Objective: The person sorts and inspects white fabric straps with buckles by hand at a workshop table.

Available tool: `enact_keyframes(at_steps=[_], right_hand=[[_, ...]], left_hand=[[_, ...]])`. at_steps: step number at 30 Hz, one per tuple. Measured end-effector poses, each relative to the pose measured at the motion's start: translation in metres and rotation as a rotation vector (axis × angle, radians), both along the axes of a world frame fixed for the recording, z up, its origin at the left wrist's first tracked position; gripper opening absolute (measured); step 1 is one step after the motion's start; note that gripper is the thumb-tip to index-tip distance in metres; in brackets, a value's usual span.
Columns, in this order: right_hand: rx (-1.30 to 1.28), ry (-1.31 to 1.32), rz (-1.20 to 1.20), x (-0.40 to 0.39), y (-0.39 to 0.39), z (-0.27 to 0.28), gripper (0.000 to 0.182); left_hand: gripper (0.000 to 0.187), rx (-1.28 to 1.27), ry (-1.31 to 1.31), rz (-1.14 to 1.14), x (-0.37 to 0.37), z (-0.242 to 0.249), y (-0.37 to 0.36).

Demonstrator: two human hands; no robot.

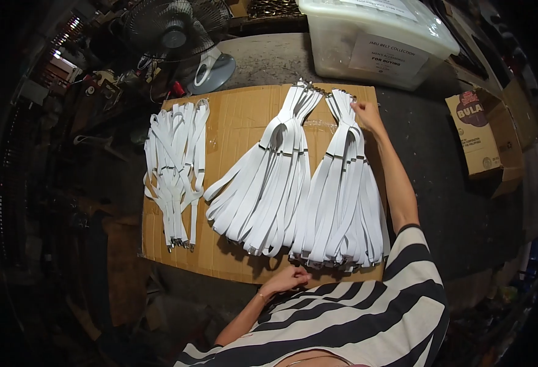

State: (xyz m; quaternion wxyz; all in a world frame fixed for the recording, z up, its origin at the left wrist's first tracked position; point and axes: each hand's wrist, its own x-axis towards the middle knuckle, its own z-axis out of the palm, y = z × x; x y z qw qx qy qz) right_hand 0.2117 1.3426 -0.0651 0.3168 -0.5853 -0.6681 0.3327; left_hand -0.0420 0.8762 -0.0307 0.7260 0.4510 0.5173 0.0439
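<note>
Three bundles of white elastic straps with metal clips lie on a flat cardboard sheet [232, 269]. The smallest bundle [174, 165] is at the left, the middle bundle [263, 189] fans out toward my body, and the right bundle [345, 202] lies beside it, their lower ends touching. My right hand [365, 115] has its fingers closed at the clipped top end of the right bundle. Near the cardboard's front edge, just below the lower ends of the straps, my left hand [286, 279] is curled; what it holds, if anything, is hidden.
A lidded plastic bin [379, 46] with paper labels stands at the back right. An open cardboard box [480, 134] is at the far right. A fan [174, 37] on a round base is at the back left, beside a small red object [178, 89].
</note>
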Motion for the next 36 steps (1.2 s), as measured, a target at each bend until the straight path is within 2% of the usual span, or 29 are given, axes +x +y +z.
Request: enact_keyframes(at_steps=[1,4,5,8,10,12,14,15,18,19,22,23,25,26,28,29,32,34,36], right_hand=[[-0.006,0.067,0.027,0.001,-0.015,0.001,0.035],[-0.037,0.194,0.119,0.003,-0.047,-0.001,0.036],[-0.034,0.13,0.127,0.004,-0.054,0.002,0.035],[0.037,0.049,0.024,-0.004,-0.078,0.015,0.029],[0.082,0.05,-0.022,-0.011,-0.09,0.025,0.027],[0.123,0.05,-0.069,-0.018,-0.099,0.033,0.026],[0.105,-0.064,-0.151,-0.021,-0.106,0.041,0.03],[0.206,-0.024,-0.195,-0.022,-0.101,0.025,0.027],[0.197,-0.081,-0.297,-0.027,-0.108,0.029,0.02],[0.25,0.016,-0.288,-0.026,-0.105,0.015,0.022],[0.281,0.101,-0.298,-0.023,-0.104,-0.007,0.021],[0.293,0.152,-0.28,-0.023,-0.109,-0.007,0.019],[0.351,0.169,-0.282,-0.02,-0.117,-0.009,0.017],[0.404,0.185,-0.284,-0.02,-0.12,-0.008,0.016],[0.419,0.238,-0.303,-0.019,-0.124,-0.007,0.014],[0.396,0.201,-0.297,-0.017,-0.125,-0.006,0.014],[0.331,0.234,-0.306,-0.013,-0.125,-0.009,0.014],[0.323,0.244,-0.308,-0.011,-0.125,-0.014,0.016],[0.288,0.305,-0.327,-0.013,-0.126,-0.02,0.015]], left_hand=[[0.035,0.057,0.041,-0.05,-0.002,0.022,0.008],[0.034,0.1,0.032,-0.011,-0.004,0.068,0.037],[0.034,0.278,-0.031,-0.004,-0.004,0.06,0.044],[0.034,0.321,-0.068,0.043,0.007,0.068,0.077],[0.033,0.447,-0.062,0.01,0.019,0.083,0.102],[0.03,0.578,-0.072,-0.026,0.028,0.077,0.127],[0.032,0.668,-0.004,-0.065,0.036,0.079,0.154],[0.034,0.768,0.025,-0.034,0.04,0.071,0.168],[0.041,0.971,0.199,0.126,0.052,0.047,0.214],[0.042,1.048,0.272,0.16,0.054,0.032,0.231],[0.058,1.016,0.446,0.194,0.066,0.022,0.27],[0.058,1.024,0.445,0.193,0.07,0.013,0.283],[0.063,1.212,0.465,0.27,0.076,-0.005,0.307],[0.063,1.22,0.462,0.267,0.078,-0.013,0.319],[0.066,1.166,0.429,0.251,0.084,-0.022,0.335],[0.068,1.079,0.397,0.156,0.085,-0.023,0.34],[0.065,1.018,0.35,0.204,0.092,-0.023,0.339],[0.064,0.964,0.37,0.2,0.095,-0.029,0.339],[0.065,1.017,0.475,0.189,0.095,-0.043,0.338]])
